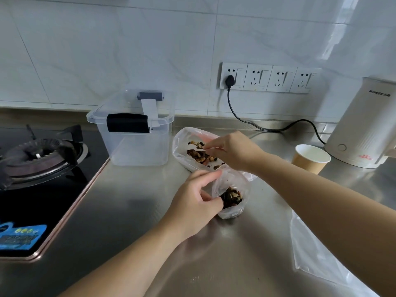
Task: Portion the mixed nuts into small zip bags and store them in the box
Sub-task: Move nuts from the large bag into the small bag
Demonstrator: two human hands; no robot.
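Note:
A small clear zip bag (232,198) partly filled with mixed nuts stands on the steel counter in the middle. My left hand (192,202) grips its left side and pinches the open rim. Just behind it lies a large plastic bag (182,144) of mixed nuts (198,155), its mouth open. My right hand (231,151) reaches into that bag, fingers curled down onto the nuts; what they hold is hidden. A clear plastic storage box (132,144) with a lid and black latches stands at the back left, closed.
A gas hob (38,155) takes up the left side. A paper cup (310,160) and a white kettle (364,125) stand at the right, its cord running to wall sockets (270,78). More clear plastic bags (317,254) lie at the lower right under my forearm.

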